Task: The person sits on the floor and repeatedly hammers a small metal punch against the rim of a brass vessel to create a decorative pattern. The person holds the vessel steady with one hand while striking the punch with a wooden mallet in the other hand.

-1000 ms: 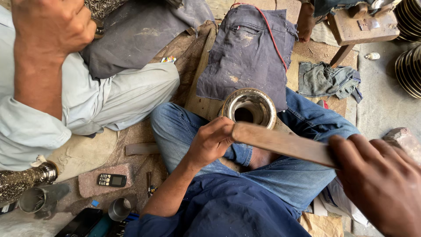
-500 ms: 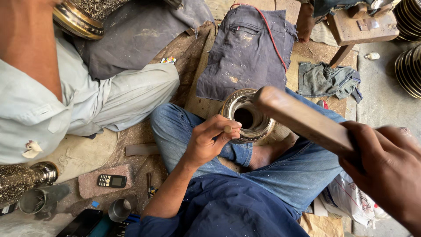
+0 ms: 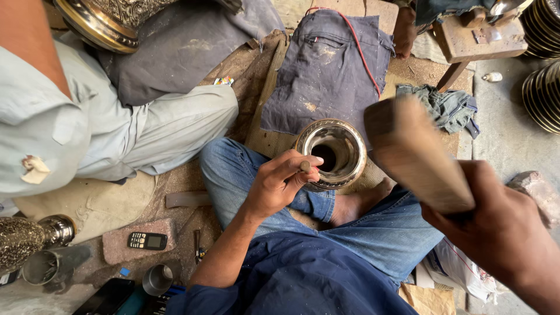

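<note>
Shiny metal vessel (image 3: 335, 153) sits by the crossed legs; left hand (image 3: 279, 185) pinches a small punch (image 3: 305, 166) at its rim. Right hand (image 3: 500, 230) grips wooden mallet (image 3: 417, 154), raised right of vessel — rim work looks unfinished.

wooden block (image 3: 417, 154): blurred; grain and edges smeared, near end covered by the right hand (image 3: 501, 233).
right hand: fingers run off the lower right edge; grip mostly out of sight.
small tool (image 3: 304, 166): only the butt end shows between the fingers of the left hand (image 3: 277, 184); tip hidden at the rim of the metal cup (image 3: 332, 151).
metal cup: base hidden behind hand and knee.
brass vessel (image 3: 102, 20): cut by top edge.
neighbour's sleeve (image 3: 41, 122): arm cut off at left.
stacked metal rims (image 3: 542, 70): cut by right edge.
</note>
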